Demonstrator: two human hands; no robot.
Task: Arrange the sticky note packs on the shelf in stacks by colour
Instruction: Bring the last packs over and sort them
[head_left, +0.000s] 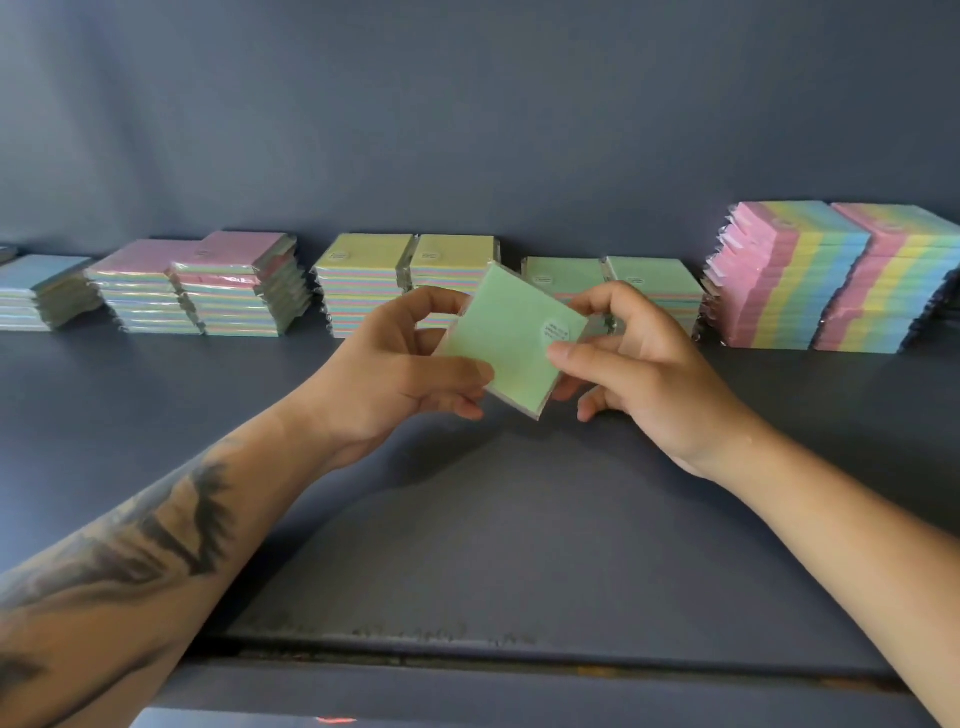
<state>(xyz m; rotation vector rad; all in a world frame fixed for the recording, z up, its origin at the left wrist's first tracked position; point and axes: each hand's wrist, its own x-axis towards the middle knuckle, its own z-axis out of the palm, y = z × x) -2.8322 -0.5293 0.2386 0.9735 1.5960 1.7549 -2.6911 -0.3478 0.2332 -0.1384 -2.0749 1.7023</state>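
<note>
Head view shows a green pack (511, 338) in the middle of the frame, held up in the air above the shelf (467, 545). It is a flat square in shiny clear wrap, tilted like a diamond, with a small round white sticker near its right corner. The left hand (400, 369) pinches its left edge with thumb and curled fingers. The right hand (639, 364) grips its right edge, thumb on top by the sticker and fingers under.

Just behind the pack, at the back of the shelf, sit two low green stacks (613, 291). Left of them stand two yellow stacks (405, 280), side by side and touching. Further left are two pink-topped stacks (208, 286), a bit messy at the edges. A blue stack (41, 296) sits at the far left edge of the frame. At the right are two tall rainbow stacks (831, 275) with pink, yellow, green and blue stripes and crinkly wrap.

The shelf is smooth, dull grey-blue, with scuffed paint along its front edge. The left forearm has a dark tattoo (156, 530).
</note>
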